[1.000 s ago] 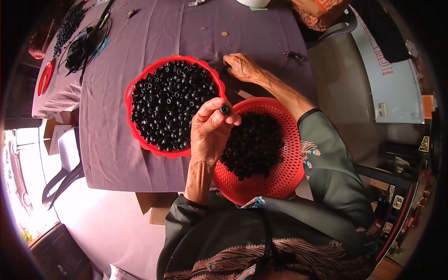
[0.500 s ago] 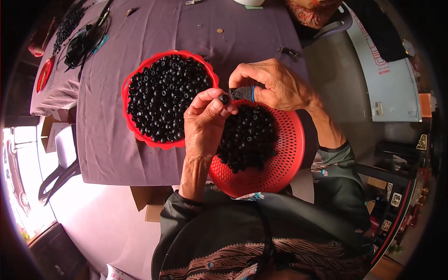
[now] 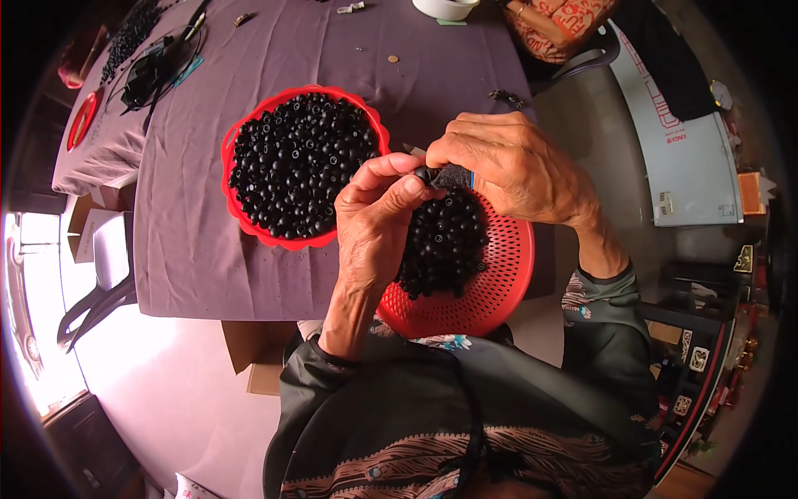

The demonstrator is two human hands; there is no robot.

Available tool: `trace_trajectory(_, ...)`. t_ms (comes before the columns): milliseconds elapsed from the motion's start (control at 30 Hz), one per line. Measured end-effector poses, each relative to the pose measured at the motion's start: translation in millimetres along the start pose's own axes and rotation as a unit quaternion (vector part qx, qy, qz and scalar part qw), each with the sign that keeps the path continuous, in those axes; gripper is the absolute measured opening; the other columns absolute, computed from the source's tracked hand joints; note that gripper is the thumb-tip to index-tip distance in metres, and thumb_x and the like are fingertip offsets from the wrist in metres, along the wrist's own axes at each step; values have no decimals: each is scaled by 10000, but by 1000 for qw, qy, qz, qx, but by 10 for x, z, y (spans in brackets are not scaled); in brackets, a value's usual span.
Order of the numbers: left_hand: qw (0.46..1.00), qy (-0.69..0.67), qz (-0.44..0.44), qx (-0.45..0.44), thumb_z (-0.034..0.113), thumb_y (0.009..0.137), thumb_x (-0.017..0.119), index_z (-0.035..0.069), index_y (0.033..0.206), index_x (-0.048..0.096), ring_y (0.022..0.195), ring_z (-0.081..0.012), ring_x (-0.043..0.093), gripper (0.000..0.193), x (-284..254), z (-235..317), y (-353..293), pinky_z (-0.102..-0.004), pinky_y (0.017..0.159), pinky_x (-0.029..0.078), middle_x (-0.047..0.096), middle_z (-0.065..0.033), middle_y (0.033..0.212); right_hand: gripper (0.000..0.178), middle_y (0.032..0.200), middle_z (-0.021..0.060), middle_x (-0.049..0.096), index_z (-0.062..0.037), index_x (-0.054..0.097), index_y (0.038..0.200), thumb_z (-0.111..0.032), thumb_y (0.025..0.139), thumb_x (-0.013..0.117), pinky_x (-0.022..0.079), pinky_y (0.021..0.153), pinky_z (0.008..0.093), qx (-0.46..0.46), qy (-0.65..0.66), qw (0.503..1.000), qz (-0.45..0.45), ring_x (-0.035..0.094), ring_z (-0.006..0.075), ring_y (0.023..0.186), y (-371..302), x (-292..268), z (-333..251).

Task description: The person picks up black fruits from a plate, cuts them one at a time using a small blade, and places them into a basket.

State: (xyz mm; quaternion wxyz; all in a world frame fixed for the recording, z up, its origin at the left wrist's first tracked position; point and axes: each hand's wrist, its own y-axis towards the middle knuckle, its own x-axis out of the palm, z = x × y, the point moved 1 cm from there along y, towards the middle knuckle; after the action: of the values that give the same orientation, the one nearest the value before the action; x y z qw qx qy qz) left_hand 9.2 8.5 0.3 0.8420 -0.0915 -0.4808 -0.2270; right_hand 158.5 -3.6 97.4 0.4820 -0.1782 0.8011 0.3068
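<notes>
In front of me my left hand (image 3: 374,212) pinches a small round black part (image 3: 426,175) between thumb and forefinger. My right hand (image 3: 519,166) closes in against it from the right, fingers curled. A dark fabric cover (image 3: 453,175) with a blue edge sits on the right thumb. A small pale pointed tip (image 3: 413,150) shows by the right fingertips; what it belongs to is hidden. Below the hands a red perforated basket (image 3: 503,287) holds many black parts (image 3: 440,254). Left of them, a red scalloped bowl (image 3: 237,212) is heaped with similar black parts (image 3: 303,162), some showing ring-shaped ends.
A purple-grey cloth (image 3: 195,274) covers the table. Farther off are a white bowl (image 3: 446,8), a coin-like disc (image 3: 393,59), a black bag with cords (image 3: 150,79) and a red dish (image 3: 81,121). Another person's forearm (image 3: 540,25) shows at the far right. A chair (image 3: 108,274) stands left.
My right hand has come down and in against the left, its fingertips now at the black part. The pale tip has come into sight. The whole view has shifted slightly.
</notes>
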Motion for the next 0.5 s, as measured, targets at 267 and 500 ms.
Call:
trace_trajectory(267, 999, -36, 4, -16, -26, 791, 590, -31, 968, 579, 788, -190, 607, 177, 80, 41, -43, -325, 759, 529, 602, -108, 925, 343, 708, 114, 563, 20, 560, 828, 150, 526, 460, 469, 586, 336, -4, 31, 996, 80, 571, 274, 647, -8, 1, -89)
trace_trajectory(500, 999, -50, -12, -19, -21, 790, 596, -29, 964, 580, 778, -190, 602, 174, 168, 62, -70, -305, 748, 506, 604, -105, 891, 142, 769, 88, 600, 20, 578, 870, -34, 739, 593, 471, 640, 269, 94, 230, 961, 123, 581, 185, 685, -164, 139, -12)
